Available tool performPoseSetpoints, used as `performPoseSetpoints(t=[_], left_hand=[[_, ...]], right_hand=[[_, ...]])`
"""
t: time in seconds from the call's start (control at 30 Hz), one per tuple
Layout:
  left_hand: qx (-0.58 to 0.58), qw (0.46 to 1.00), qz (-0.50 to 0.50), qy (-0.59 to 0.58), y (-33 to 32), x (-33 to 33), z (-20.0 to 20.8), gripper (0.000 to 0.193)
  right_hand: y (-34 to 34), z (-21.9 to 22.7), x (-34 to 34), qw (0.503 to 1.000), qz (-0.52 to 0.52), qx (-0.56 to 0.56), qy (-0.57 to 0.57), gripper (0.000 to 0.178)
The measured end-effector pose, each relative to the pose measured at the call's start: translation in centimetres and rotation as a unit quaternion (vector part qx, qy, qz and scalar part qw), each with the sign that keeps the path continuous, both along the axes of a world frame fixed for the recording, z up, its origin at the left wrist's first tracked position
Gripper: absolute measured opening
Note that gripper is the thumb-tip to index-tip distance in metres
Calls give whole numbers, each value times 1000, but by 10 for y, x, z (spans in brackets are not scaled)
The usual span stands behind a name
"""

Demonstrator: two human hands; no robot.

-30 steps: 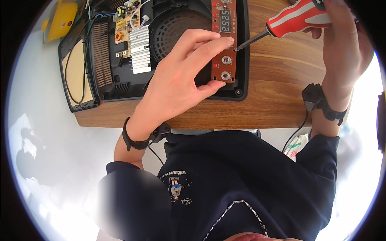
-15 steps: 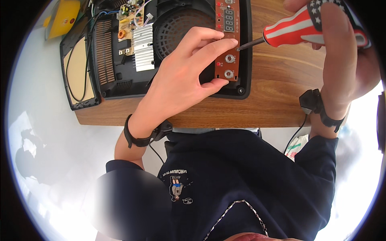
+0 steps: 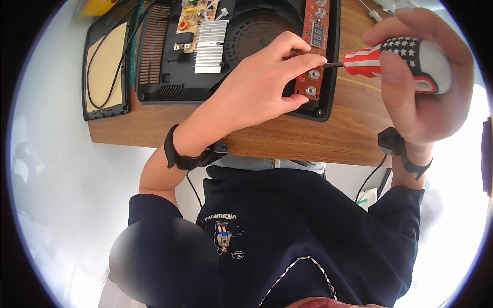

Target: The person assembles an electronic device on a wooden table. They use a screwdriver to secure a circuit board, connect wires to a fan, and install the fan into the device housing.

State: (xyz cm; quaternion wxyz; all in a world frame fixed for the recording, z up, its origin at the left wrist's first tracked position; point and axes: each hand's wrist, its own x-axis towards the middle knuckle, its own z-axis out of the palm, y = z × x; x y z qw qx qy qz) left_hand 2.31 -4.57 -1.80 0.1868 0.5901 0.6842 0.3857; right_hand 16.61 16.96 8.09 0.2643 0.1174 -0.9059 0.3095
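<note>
My left hand rests over a brown control circuit board with a small digit display. Its thumb lies at the board's lower left edge, and a forefinger presses near the right edge, steadying the board. The board sits along the right side of a black plastic housing. In my right hand is a screwdriver with a red, white and star-patterned handle, the fingers wrapped round its thick end. Its shaft lies nearly level, and the tip meets the board's right edge beside my left forefinger, which partly hides the contact.
Inside the housing are a silver heatsink, a power circuit board and a round vent grille. A black-framed panel with a cable lies left. A white connector cable is at the top right of the wooden table.
The view has shifted, so the housing appears farther right. The screwdriver has gone from a slant to nearly level, and my right hand's grip has turned about its handle. My left hand stays on the board.
</note>
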Motion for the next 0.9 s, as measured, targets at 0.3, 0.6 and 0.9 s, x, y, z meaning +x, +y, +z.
performPoseSetpoints(t=[0.3, 0.6, 0.9], left_hand=[[48, 998, -1, 37, -4, -3, -8, 72], [-22, 999, -28, -6, 1, -4, 2, 78], [-5, 1000, -26, 18, -1, -2, 6, 78]], right_hand=[[-23, 7, -10, 999, -31, 8, -33, 42], [-13, 60, -18, 966, 20, 249, -60, 38], [-21, 96, -15, 916, 25, 341, -212, 39]])
